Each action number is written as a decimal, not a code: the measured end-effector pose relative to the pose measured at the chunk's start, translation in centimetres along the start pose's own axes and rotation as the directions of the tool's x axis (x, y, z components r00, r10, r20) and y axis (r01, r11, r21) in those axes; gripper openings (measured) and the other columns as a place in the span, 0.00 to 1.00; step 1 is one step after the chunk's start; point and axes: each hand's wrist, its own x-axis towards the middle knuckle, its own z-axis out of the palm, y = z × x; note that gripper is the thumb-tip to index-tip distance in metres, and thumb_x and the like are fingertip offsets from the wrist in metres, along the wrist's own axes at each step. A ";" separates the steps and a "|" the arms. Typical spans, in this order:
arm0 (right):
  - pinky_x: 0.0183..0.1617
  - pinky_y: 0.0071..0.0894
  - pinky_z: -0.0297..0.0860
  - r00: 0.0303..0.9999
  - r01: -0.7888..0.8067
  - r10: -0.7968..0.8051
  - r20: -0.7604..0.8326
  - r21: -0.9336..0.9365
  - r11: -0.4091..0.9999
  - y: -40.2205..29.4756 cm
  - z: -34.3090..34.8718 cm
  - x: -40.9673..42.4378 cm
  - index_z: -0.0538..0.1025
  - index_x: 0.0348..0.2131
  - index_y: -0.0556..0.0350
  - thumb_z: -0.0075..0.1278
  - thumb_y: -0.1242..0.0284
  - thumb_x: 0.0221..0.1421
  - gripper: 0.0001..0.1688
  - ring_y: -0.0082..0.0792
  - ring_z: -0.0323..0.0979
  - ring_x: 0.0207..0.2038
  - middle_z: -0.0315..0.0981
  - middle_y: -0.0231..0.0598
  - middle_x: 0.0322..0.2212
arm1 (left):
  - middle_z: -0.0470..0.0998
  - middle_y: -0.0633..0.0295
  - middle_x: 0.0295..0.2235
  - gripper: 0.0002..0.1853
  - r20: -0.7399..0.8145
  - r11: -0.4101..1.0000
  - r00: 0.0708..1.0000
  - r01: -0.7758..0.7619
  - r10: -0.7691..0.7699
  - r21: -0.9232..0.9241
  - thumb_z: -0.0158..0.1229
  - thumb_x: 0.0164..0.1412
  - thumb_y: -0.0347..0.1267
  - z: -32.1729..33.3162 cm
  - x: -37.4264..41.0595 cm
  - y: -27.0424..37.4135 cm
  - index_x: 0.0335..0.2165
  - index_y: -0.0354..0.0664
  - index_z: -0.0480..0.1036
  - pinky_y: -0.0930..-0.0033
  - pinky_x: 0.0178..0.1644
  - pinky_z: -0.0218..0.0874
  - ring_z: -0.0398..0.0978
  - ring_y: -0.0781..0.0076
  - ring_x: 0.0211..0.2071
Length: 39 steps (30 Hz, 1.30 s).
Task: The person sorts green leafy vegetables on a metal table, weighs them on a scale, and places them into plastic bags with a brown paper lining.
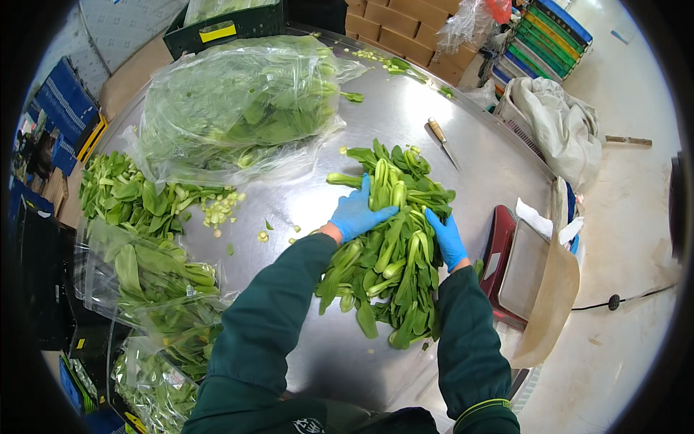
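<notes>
A heap of leafy green bok choy (390,271) lies on the stainless steel table (314,347) in front of me. My left hand (358,211), in a blue glove, rests on the heap's upper left side, thumb and fingers spread over the stems. Against the right side is my right hand (448,238), also gloved in blue, its fingertips partly among the leaves. Whether either hand grips a stem cannot be told. Above the heap to the right lies a knife with a wooden handle (436,130). A large clear plastic bag of greens (238,114) lies at the upper left.
Loose leaves (130,195) and cut stem ends (219,209) lie at left, above bagged greens (162,282). A dark green crate (225,30) stands at the far edge. At right are a red scale with a metal pan (523,271) and a white cloth sack (558,125).
</notes>
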 end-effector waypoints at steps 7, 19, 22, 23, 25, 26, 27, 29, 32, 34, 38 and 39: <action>0.51 0.29 0.65 0.993 -0.047 0.073 -0.098 0.245 0.968 0.2 -0.4 -4.5 0.65 0.55 0.56 0.55 0.66 0.56 0.31 0.30 0.68 0.49 0.68 0.37 0.49 | 0.59 0.33 0.55 0.62 -0.073 0.952 0.995 -0.086 0.068 -0.293 0.60 0.46 0.59 4.9 -0.7 1.3 0.64 0.34 0.38 0.58 0.59 0.55 0.62 0.42 0.56; 0.54 0.31 0.64 0.957 -0.052 0.113 -0.269 0.223 0.973 2.3 -8.6 -15.1 0.60 0.59 0.61 0.52 0.65 0.58 0.34 0.33 0.65 0.52 0.63 0.41 0.54 | 0.55 0.29 0.57 0.57 0.100 0.941 0.983 -0.114 0.153 -0.320 0.57 0.53 0.55 11.2 -7.6 7.2 0.62 0.28 0.36 0.57 0.60 0.54 0.61 0.36 0.56; 0.56 0.35 0.62 0.939 -0.149 0.096 -0.331 -0.140 0.979 3.3 -10.9 -15.5 0.60 0.60 0.60 0.46 0.59 0.61 0.35 0.41 0.66 0.53 0.64 0.47 0.55 | 0.70 0.31 0.44 0.51 0.211 0.982 0.959 -0.187 0.190 -0.035 0.49 0.55 0.61 8.0 -7.3 7.2 0.59 0.27 0.48 0.53 0.51 0.62 0.72 0.38 0.45; 0.54 0.37 0.63 0.944 -0.185 0.056 -0.326 -0.382 0.905 2.2 -10.6 -15.9 0.60 0.59 0.61 0.46 0.59 0.61 0.34 0.44 0.68 0.51 0.66 0.51 0.52 | 0.73 0.32 0.40 0.50 0.297 0.979 0.942 -0.186 0.155 0.081 0.47 0.55 0.62 6.0 -6.8 7.0 0.58 0.28 0.51 0.52 0.49 0.63 0.73 0.39 0.42; 0.49 0.40 0.66 0.958 -0.226 -0.010 -0.286 -0.778 0.586 -2.2 -9.6 -17.4 0.62 0.58 0.62 0.45 0.60 0.60 0.33 0.51 0.71 0.47 0.71 0.59 0.45 | 0.78 0.45 0.30 0.35 0.279 0.959 0.941 -0.241 0.193 0.149 0.39 0.61 0.58 3.1 -5.4 5.9 0.42 0.36 0.71 0.52 0.41 0.66 0.76 0.45 0.33; 0.42 0.45 0.68 0.948 -0.269 -0.041 -0.315 -0.865 0.425 -5.6 -7.5 -17.7 0.65 0.56 0.61 0.45 0.61 0.60 0.30 0.58 0.73 0.40 0.73 0.64 0.36 | 0.78 0.47 0.29 0.29 0.110 0.863 0.912 -0.410 0.396 0.295 0.39 0.63 0.53 3.6 -3.6 2.6 0.33 0.39 0.75 0.50 0.39 0.66 0.76 0.47 0.32; 0.38 0.45 0.68 0.934 -0.164 -0.208 -0.290 -0.866 0.472 -7.0 -7.4 -18.3 0.68 0.54 0.60 0.47 0.63 0.59 0.27 0.57 0.74 0.35 0.74 0.62 0.33 | 0.77 0.48 0.28 0.22 0.061 0.904 0.948 -0.315 0.311 0.288 0.45 0.61 0.46 1.2 -2.8 4.9 0.28 0.40 0.76 0.51 0.38 0.66 0.76 0.49 0.31; 0.40 0.40 0.69 0.913 0.024 -0.353 -0.203 -0.839 0.543 -11.2 -5.1 -16.9 0.71 0.50 0.62 0.49 0.66 0.58 0.24 0.53 0.75 0.37 0.75 0.58 0.36 | 0.78 0.52 0.27 0.08 -0.065 0.774 0.857 -0.426 0.511 0.467 0.52 0.54 0.31 0.2 1.3 3.5 0.31 0.39 0.75 0.55 0.38 0.66 0.76 0.52 0.31; 0.46 0.35 0.69 0.922 0.199 -0.380 -0.068 -0.760 0.619 -13.8 -1.6 -10.1 0.72 0.48 0.63 0.50 0.67 0.57 0.22 0.49 0.74 0.42 0.75 0.54 0.40 | 0.68 0.48 0.50 0.29 0.031 0.607 0.848 -0.403 0.529 0.685 0.49 0.55 0.27 0.5 6.6 2.1 0.55 0.33 0.57 0.52 0.56 0.56 0.66 0.49 0.51; 0.50 0.34 0.67 0.940 0.221 -0.340 0.005 -0.769 0.599 -11.4 -1.3 -3.4 0.72 0.48 0.62 0.51 0.66 0.56 0.23 0.44 0.72 0.46 0.73 0.52 0.44 | 0.56 0.46 0.61 0.38 0.142 0.539 0.864 -0.421 0.483 0.730 0.48 0.54 0.27 1.7 9.3 1.7 0.62 0.31 0.45 0.49 0.65 0.43 0.56 0.48 0.61; 0.57 0.42 0.62 0.952 0.256 -0.261 0.159 -0.882 0.395 -7.6 -0.9 6.1 0.65 0.55 0.61 0.53 0.58 0.52 0.37 0.51 0.66 0.53 0.67 0.55 0.50 | 0.69 0.46 0.50 0.40 0.229 0.656 0.928 -0.371 0.295 0.657 0.52 0.52 0.28 3.5 11.4 2.4 0.61 0.29 0.46 0.51 0.63 0.46 0.63 0.49 0.55; 0.58 0.42 0.61 0.948 0.279 -0.253 0.194 -0.886 0.369 -6.6 -0.6 7.8 0.63 0.56 0.61 0.54 0.57 0.50 0.40 0.51 0.65 0.54 0.66 0.55 0.51 | 0.71 0.47 0.47 0.41 0.204 0.655 0.929 -0.363 0.309 0.663 0.52 0.51 0.28 3.8 11.6 2.2 0.62 0.29 0.46 0.52 0.62 0.47 0.65 0.50 0.53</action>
